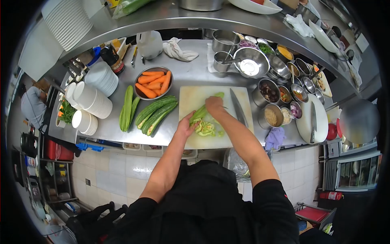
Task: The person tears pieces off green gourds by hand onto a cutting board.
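Observation:
On the white cutting board [189, 92], a pale green length of gourd [200, 114] lies at a slant. My left hand [187, 125] has its fingers closed on the gourd's near end. Bent over the far part of the gourd is my right hand [214, 105], closed; a small dark tip shows beside it, but what it grips is hidden. Soft pale scrapings [205, 128] are heaped beside the left fingers. A large knife [238, 107] rests on the board to the right. Whole green ridged gourds [156, 114] lie left of the board.
A metal bowl of carrots [153, 83] stands at back left, near stacked white bowls [92, 99]. Several metal pots and bowls of ingredients [266, 91] crowd the right. A purple cloth [275, 138] hangs at the front edge. A steel shelf [183, 20] spans overhead.

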`<state>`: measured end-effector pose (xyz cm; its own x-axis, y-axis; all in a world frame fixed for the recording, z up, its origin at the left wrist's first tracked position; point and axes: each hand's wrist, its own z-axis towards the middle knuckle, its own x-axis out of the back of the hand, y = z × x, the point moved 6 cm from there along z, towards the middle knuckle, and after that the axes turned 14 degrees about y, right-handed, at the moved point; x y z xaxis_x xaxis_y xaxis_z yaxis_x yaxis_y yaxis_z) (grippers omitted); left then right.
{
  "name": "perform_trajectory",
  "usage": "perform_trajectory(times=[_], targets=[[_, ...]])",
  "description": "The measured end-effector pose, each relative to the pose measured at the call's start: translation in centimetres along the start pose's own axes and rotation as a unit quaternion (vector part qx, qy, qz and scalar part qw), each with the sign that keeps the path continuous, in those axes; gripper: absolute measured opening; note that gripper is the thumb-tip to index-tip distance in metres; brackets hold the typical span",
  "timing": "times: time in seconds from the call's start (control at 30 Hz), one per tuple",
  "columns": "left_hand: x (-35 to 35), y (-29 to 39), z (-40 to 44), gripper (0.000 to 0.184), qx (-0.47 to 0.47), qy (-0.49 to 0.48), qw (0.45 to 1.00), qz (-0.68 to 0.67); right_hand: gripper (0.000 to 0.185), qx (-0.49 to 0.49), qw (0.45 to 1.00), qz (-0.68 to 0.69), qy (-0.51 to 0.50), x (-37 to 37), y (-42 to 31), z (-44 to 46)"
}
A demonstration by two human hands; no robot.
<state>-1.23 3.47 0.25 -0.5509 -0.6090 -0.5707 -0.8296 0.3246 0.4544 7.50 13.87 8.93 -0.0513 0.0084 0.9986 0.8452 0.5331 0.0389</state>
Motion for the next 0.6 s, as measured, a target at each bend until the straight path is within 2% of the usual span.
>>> perform_trajectory(times=[0.07, 0.17, 0.23, 0.27, 0.3, 0.37, 0.47, 0.53, 0.6], targets=[[-0.2, -0.2, 0.3, 0.031, -0.003, -0.008, 1.000, -0.012, 0.018, 0.059, 0.998, -0.021, -0.007, 0.3, -3.1, 0.0], [0.4, -0.2, 0.7, 0.030, -0.002, -0.046, 0.998, -0.048, 0.020, 0.174, 0.985, -0.019, -0.004, 2.5, -10.2, -4.6], [0.7, -0.4, 0.6, 0.030, 0.005, -0.089, 0.995, -0.049, 0.020, 0.136, 0.990, 0.032, -0.031, 2.3, -9.0, -4.5], [0.9, -0.4, 0.8, 0.030, 0.009, -0.065, 0.997, -0.051, 0.020, 0.117, 0.991, 0.057, -0.043, 2.3, -7.8, -4.2], [0.6, -0.2, 0.6, 0.029, 0.011, -0.043, 0.998, -0.052, 0.019, 0.044, 0.997, 0.060, -0.010, 1.3, -5.1, -3.1], [0.6, 0.0, 0.4, 0.028, 0.017, -0.023, 0.999, -0.043, 0.017, -0.044, 0.997, 0.055, -0.016, 1.3, -0.3, -1.5], [0.0, 0.1, 0.4, 0.028, 0.019, -0.028, 0.999, -0.026, 0.017, -0.075, 0.992, 0.016, 0.104, -0.7, 2.3, -0.7], [-0.3, 0.0, 0.1, 0.028, 0.011, -0.017, 0.999, -0.037, 0.017, -0.059, 0.994, 0.048, 0.076, -2.7, -1.1, -1.7], [-0.1, -0.1, 0.1, 0.029, 0.029, -0.028, 0.998, -0.042, 0.015, 0.010, 0.991, 0.076, 0.106, 0.4, -6.9, -5.2]])
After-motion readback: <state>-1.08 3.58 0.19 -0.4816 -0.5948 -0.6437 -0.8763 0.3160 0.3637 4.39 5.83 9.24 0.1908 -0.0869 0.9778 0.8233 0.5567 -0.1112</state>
